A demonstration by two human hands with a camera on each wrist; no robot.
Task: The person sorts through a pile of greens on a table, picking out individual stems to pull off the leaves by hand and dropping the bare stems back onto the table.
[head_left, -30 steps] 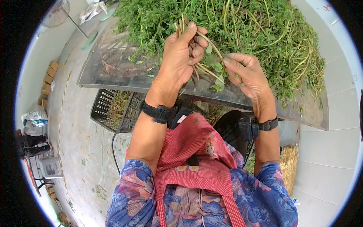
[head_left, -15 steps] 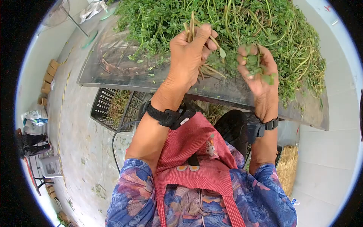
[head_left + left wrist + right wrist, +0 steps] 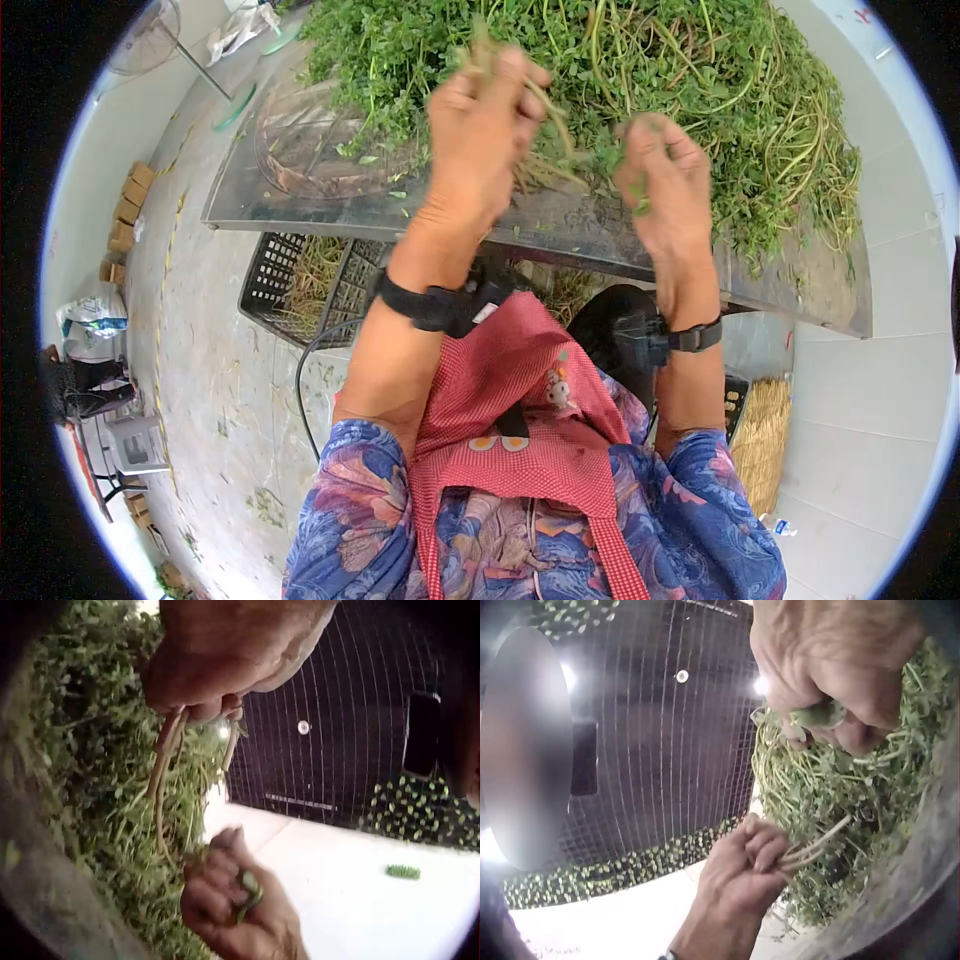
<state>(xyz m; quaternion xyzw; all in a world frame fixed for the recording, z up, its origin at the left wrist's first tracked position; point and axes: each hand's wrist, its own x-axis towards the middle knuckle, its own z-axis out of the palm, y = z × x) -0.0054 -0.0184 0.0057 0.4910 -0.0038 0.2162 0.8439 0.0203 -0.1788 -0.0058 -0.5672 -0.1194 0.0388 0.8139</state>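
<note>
A small bunch of pale brown stems (image 3: 545,172) is gripped in my left hand (image 3: 475,135), with stem ends poking out above the thumb and others below the fingers. My right hand (image 3: 672,185), a little to the right, has its fingers curled round some plucked green leaves (image 3: 817,715). In the left wrist view those leaves (image 3: 251,891) show between the curled fingers. Behind both hands a large heap of leafy green stems (image 3: 600,80) covers much of the table (image 3: 330,205). Motion blurs both hands in the head view.
Under the table's front edge stands a black plastic crate (image 3: 285,290) with cut stems in it. A red checked apron (image 3: 510,400) covers the lap. A standing fan (image 3: 205,70) is at the far left, and a straw-coloured woven bundle (image 3: 765,430) at the right.
My right hand pinched a stem beside the left hand, drew away to the right with leaves, then came partway back. My left hand shifted right and back left, still holding the stems.
</note>
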